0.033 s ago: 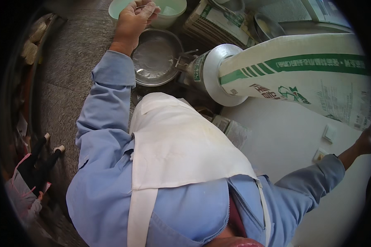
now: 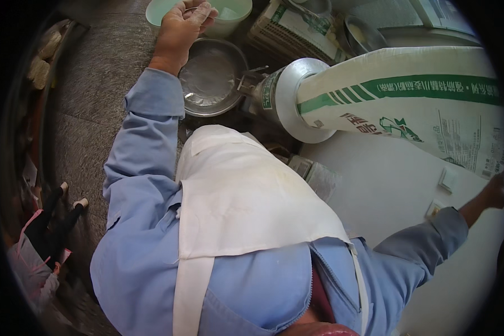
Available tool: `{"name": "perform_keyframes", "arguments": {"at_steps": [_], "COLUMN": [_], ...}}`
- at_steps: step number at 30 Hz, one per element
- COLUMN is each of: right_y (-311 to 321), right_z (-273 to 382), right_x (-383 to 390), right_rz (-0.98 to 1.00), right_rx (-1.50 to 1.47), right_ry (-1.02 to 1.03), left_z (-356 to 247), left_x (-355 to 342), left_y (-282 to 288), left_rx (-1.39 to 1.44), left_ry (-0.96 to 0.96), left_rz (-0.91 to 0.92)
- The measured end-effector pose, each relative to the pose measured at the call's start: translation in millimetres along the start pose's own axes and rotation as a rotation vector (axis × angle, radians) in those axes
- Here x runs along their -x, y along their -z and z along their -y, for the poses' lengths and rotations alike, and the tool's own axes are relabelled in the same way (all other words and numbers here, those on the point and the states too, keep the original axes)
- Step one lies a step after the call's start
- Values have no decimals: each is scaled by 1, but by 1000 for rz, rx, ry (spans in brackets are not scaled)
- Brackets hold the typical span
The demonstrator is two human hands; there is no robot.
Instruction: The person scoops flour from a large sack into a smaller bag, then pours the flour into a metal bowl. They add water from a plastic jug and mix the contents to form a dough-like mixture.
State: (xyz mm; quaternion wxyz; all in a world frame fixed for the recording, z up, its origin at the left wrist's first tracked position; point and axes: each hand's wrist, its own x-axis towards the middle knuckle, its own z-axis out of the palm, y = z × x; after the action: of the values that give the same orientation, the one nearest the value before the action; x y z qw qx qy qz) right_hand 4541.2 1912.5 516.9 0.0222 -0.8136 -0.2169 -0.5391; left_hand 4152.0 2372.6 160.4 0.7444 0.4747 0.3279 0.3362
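Observation:
My left hand is raised at the top, fingers pinched on a thin strand, near a pale green basin and above a round steel pan. My right hand, partly cut off at the far right, grips the end of a long white sack with green bands, held nearly sideways. The sack's other end meets the round metal rim of a machine; whether its mouth is open inside is hidden.
Stacked crates and metal bowls stand behind. Small boxes and a switch are near the white surface at right. At the left rim, beyond grey flooring, a person in dark leggings appears.
My right hand and the far end of the sack are slightly higher. My left hand stays in about the same place.

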Motion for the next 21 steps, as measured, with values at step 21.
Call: {"name": "perform_keyframes", "arguments": {"at_steps": [21], "right_y": [12], "right_z": [-110], "right_x": [64], "right_rz": [474], "right_rx": [-832], "right_ry": [-72], "left_z": [97], "left_x": [21], "left_y": [-82], "left_rx": [-472], "left_ry": [-3], "left_rz": [524]}}
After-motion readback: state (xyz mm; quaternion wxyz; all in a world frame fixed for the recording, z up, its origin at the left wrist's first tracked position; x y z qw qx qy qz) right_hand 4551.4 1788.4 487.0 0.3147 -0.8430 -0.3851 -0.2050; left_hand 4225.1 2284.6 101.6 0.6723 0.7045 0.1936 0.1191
